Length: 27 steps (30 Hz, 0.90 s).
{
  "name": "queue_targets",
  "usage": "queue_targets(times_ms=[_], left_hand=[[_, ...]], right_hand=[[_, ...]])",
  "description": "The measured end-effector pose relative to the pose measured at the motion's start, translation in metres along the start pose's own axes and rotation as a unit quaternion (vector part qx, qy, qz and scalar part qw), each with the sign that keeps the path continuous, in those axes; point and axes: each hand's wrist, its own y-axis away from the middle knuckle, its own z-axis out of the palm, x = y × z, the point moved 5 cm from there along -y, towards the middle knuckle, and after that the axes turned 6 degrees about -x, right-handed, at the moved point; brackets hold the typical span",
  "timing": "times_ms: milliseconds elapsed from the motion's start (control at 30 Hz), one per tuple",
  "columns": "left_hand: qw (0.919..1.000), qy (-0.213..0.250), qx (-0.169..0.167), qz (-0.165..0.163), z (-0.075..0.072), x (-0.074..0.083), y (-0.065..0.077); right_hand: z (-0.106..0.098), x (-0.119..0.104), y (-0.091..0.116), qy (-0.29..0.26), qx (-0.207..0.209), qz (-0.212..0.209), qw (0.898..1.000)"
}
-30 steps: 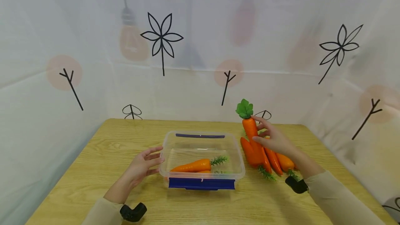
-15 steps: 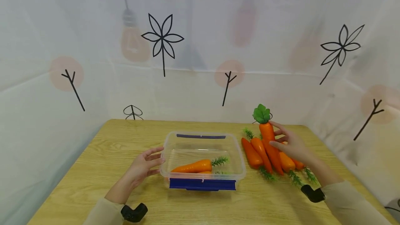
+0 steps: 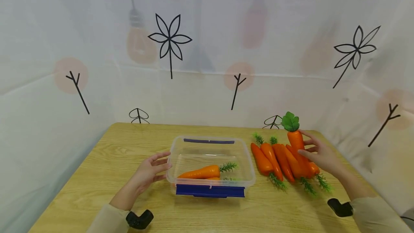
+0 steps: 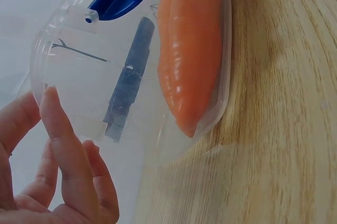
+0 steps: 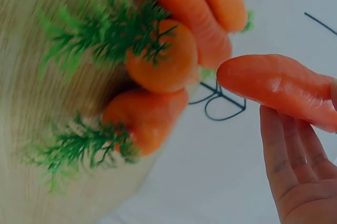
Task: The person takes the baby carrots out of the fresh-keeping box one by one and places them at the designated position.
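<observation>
A carrot (image 3: 295,140) with a broad green leaf top (image 3: 290,121) is pinched by the right hand (image 3: 320,153) between thumb and fingers; it is held near its leafy end, slightly tilted, with the leaf uppermost and the tapering end pointed down. That end is seen in front of the row of other carrots (image 3: 282,159), to the right of the box; whether any of them is touched by it cannot be told from the head view. The left side of a clear plastic box (image 3: 194,182) is touched by the left hand (image 3: 149,172), whose fingers are spread and loosely bent, with nothing enclosed in them. Inside the box, a carrot with a feathery top (image 3: 202,172) is laid on its side, its tip pointed left, and a second carrot (image 3: 213,178) is partly hidden just beside it. A blue latch (image 3: 210,190) is fitted along the near side of the box, which is lidless. In the row, carrots are laid side by side, some feathery tops directed toward the person and others away. All of this is carried by a wood-grain surface (image 3: 207,213). Beige sleeves (image 3: 108,221) are worn, and the surface is backed by a white cloth (image 3: 207,49) printed with black flowers, twigs and pale pink circles.
</observation>
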Motion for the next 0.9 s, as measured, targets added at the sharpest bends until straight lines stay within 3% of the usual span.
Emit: queue_targets(times_ms=[267,433,633,900], left_hand=[[1.0,0.003,-0.001,0.0,0.0,0.0,0.0],[1.0,0.007,-0.005,-0.001,0.0,0.0,-0.001],[0.9999,0.011,-0.002,-0.001,-0.001,0.001,-0.001],[1.0,0.007,-0.005,-0.002,0.0,0.001,-0.001]], right_hand=[[-0.018,0.019,0.011,0.051,-0.01,0.047,0.998],[-0.025,0.031,0.015,0.057,-0.016,0.072,0.996],[-0.021,0.053,0.013,0.064,-0.048,0.103,0.992],[-0.013,0.085,0.01,0.054,-0.065,0.11,0.99]])
